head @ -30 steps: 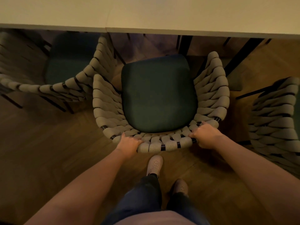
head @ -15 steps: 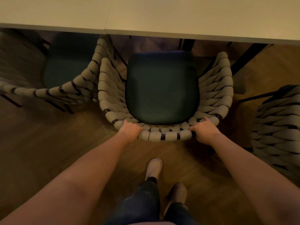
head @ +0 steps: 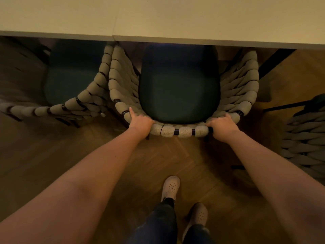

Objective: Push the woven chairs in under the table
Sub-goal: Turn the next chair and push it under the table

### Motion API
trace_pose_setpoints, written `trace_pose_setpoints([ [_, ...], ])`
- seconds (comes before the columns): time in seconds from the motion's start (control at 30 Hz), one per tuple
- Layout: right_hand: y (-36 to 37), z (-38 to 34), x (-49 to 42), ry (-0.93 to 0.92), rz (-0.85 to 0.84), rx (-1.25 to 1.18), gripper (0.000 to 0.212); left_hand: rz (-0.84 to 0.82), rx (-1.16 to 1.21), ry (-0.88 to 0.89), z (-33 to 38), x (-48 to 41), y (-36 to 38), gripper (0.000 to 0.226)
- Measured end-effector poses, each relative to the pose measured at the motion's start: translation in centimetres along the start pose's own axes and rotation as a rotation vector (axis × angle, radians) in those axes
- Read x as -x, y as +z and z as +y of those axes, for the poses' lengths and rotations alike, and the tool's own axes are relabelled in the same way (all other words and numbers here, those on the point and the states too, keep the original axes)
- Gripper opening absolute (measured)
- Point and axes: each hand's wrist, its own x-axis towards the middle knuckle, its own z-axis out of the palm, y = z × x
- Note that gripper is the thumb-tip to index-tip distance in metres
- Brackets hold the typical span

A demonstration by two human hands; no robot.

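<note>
A woven chair (head: 182, 132) with thick beige rope and a dark green seat cushion stands in front of me, the front of its seat under the edge of the pale table (head: 175, 18). My left hand (head: 140, 123) grips the left part of its curved backrest, index finger stretched along the rim. My right hand (head: 222, 125) grips the right part of the same backrest. A second woven chair (head: 84, 101) stands to the left, its seat partly under the table. A third woven chair (head: 306, 138) stands at the right, out from the table.
The floor is wooden herringbone parquet (head: 175, 161). My two feet in pale perforated shoes (head: 170, 188) stand behind the middle chair. A dark table leg (head: 274, 62) slants down right of the middle chair. The left chair's armrest touches the middle chair's armrest.
The middle chair has slid forward, so its seat front now lies under the table edge. Both hands stayed on the backrest and my arms stretched out further.
</note>
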Motion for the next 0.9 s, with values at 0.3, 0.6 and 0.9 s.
trace_pose_setpoints([
  [0.3,-1.1,-0.3,-1.6,-0.056,0.001,0.024,0.047,-0.006,-0.061,0.018,-1.8,-1.9,-0.8,0.055],
  [0.6,0.6,1.0,-0.8,-0.070,0.028,0.042,0.047,-0.010,-0.091,0.016,0.3,-1.7,-0.5,0.045],
  [0.9,1.0,0.8,-0.7,-0.031,0.085,0.041,0.049,0.006,-0.046,0.016,0.6,-1.3,-0.1,0.064],
])
